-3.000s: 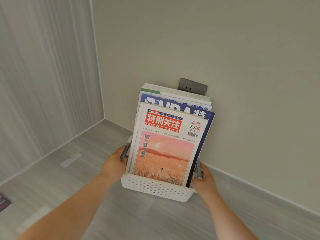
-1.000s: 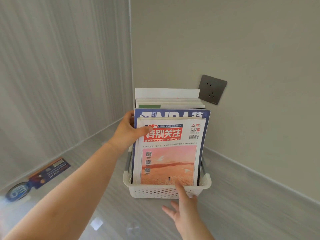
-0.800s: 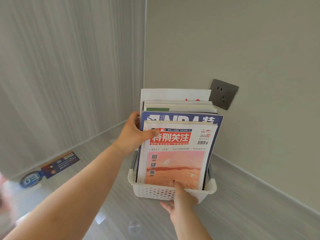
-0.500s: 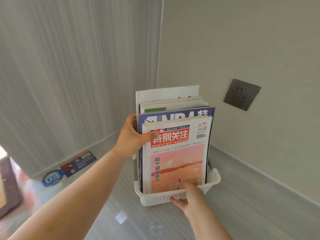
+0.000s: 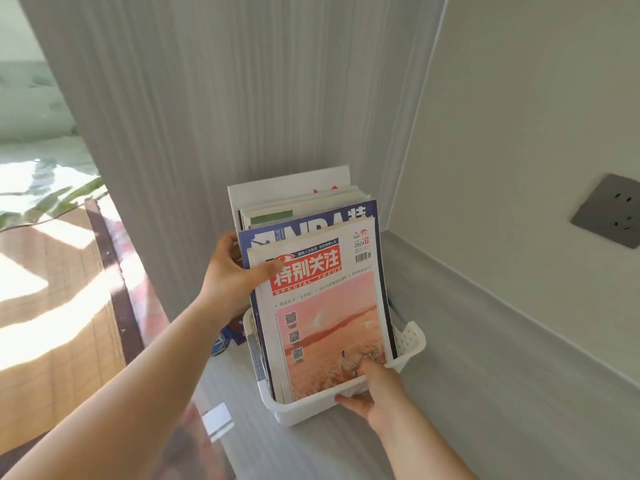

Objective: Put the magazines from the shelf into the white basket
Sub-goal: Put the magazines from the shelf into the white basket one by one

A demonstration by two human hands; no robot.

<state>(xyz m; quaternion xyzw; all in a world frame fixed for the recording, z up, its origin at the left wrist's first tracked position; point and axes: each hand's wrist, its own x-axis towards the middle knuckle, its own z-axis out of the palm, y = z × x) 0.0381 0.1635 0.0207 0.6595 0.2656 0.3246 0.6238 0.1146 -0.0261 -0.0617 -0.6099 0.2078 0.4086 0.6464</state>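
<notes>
Gripping magazines (image 5: 322, 306) in white basket (image 5: 410, 344), both hands

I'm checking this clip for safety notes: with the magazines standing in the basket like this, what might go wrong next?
The magazines stand far taller than the white basket, so they may tip or fan out if the left hand releases their top edge. The right hand holds only the basket's front rim, so a one-sided pull could tilt it. The front cover could crease under that hand's fingertip.
</notes>
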